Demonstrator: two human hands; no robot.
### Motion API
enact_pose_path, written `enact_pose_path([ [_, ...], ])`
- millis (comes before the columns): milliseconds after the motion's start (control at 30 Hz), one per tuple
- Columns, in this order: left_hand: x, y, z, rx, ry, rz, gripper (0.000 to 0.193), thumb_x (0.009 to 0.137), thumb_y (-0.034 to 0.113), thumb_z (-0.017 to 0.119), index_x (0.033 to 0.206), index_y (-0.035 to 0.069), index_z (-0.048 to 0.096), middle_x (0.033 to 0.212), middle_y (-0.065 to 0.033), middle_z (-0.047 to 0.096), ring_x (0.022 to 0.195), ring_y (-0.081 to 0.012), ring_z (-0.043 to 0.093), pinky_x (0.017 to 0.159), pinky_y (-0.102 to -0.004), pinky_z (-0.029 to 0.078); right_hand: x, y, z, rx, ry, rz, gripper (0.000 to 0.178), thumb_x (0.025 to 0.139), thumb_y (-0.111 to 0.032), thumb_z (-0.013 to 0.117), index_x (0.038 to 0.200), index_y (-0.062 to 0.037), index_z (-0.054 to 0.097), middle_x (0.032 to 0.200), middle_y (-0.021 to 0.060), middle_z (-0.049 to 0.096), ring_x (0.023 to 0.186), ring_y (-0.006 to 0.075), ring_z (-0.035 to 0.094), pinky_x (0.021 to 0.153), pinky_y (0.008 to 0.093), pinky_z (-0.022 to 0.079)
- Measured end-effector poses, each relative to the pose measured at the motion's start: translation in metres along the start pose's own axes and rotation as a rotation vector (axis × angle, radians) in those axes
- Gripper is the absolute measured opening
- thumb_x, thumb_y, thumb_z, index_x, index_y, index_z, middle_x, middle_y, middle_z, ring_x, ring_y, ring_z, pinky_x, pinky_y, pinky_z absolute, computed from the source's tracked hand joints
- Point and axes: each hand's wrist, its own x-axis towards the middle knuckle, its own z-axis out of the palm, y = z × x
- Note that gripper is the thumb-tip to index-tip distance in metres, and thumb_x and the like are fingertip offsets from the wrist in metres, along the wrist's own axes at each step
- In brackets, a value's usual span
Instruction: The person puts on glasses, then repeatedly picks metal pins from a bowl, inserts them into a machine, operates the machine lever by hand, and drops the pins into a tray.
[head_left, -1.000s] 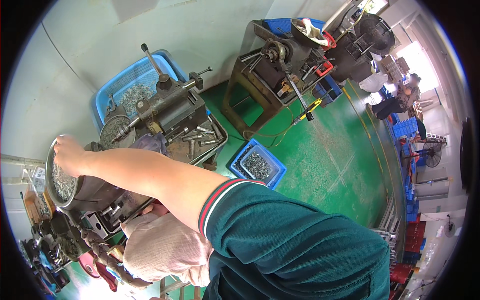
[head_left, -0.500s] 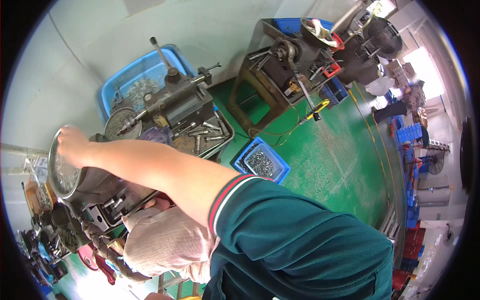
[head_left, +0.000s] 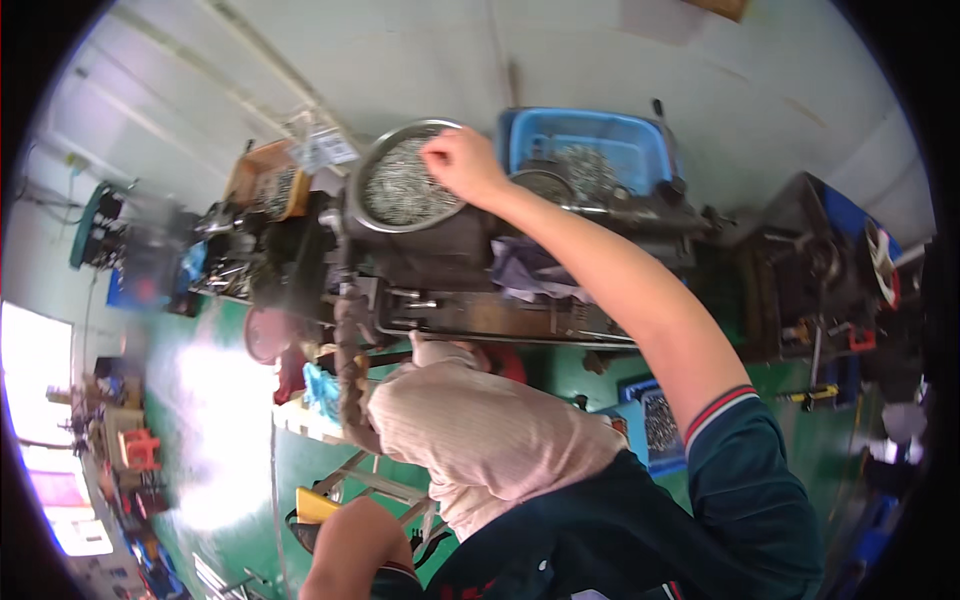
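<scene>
Over the right rim of a round metal bowl (head_left: 357,205) my right hand (head_left: 462,163) hangs with its fingers curled in. Whatever it may hold is too small to make out. Many small silvery metal pieces (head_left: 400,190) fill the bowl, which stands on a dark machine body (head_left: 430,262). My left arm is bent at the lower left, and its hand is out of the picture.
Right of the bowl stand a smaller round dish (head_left: 543,185) and a blue basket (head_left: 640,150) with metal pieces. An orange bin (head_left: 262,165) is at the left. A purple-grey cloth (head_left: 525,268) lies below my forearm. A blue crate (head_left: 668,462) rests on the green floor.
The view has swung left, so the bowl now sits near the upper middle. My right hand has shifted from the bowl's far left part to its right rim. My left arm has come into view.
</scene>
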Motion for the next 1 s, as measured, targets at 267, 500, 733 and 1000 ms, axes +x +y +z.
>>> enact_pose_path([
  [267,-0.138,-0.041,-0.084,1.039,-0.22,-0.535,0.021,0.078,0.009,0.055,0.093,-0.005,0.052,0.084,-0.0115,0.051,0.08,-0.0222,0.048,0.072,-0.0322,0.04,0.002,0.036,-0.078,0.49,0.021,0.504,0.012,0.068,-0.007,0.06,0.078,-0.0005,0.059,0.071,0.0018,0.058,0.066,0.0074,0.052,0.058,0.0201,0.042],
  [500,-0.271,-0.034,-0.167,1.167,-0.443,-1.337,0.045,0.07,0.018,0.065,0.108,0.001,0.048,0.094,-0.0138,0.05,0.082,-0.0258,0.05,0.075,-0.0346,0.04,-0.051,0.08,-0.076,0.192,-0.403,0.662,0.015,0.057,-0.006,0.063,0.07,-0.0016,0.06,0.069,0.007,0.061,0.067,0.0166,0.057,0.063,0.0275,0.045],
  [733,-0.278,-0.048,-0.165,1.301,-0.736,-1.569,0.042,0.068,0.034,0.064,0.096,0.003,0.057,0.084,-0.0173,0.06,0.078,-0.0324,0.057,0.068,-0.0373,0.044,-0.067,0.088,-0.05,0.126,-0.559,0.632,0.015,0.053,-0.006,0.063,0.068,-0.0046,0.06,0.067,0.007,0.061,0.065,0.0202,0.058,0.063,0.0304,0.045],
  [1000,-0.291,-0.037,-0.17,1.513,-0.691,-1.423,0.038,0.066,0.036,0.063,0.09,0.006,0.058,0.078,-0.0159,0.06,0.073,-0.0345,0.057,0.061,-0.0422,0.043,-0.065,0.077,-0.047,0.098,-0.587,0.656,0.013,0.055,-0.003,0.062,0.067,-0.0027,0.057,0.062,0.003,0.056,0.058,0.0129,0.051,0.055,0.0256,0.04],
])
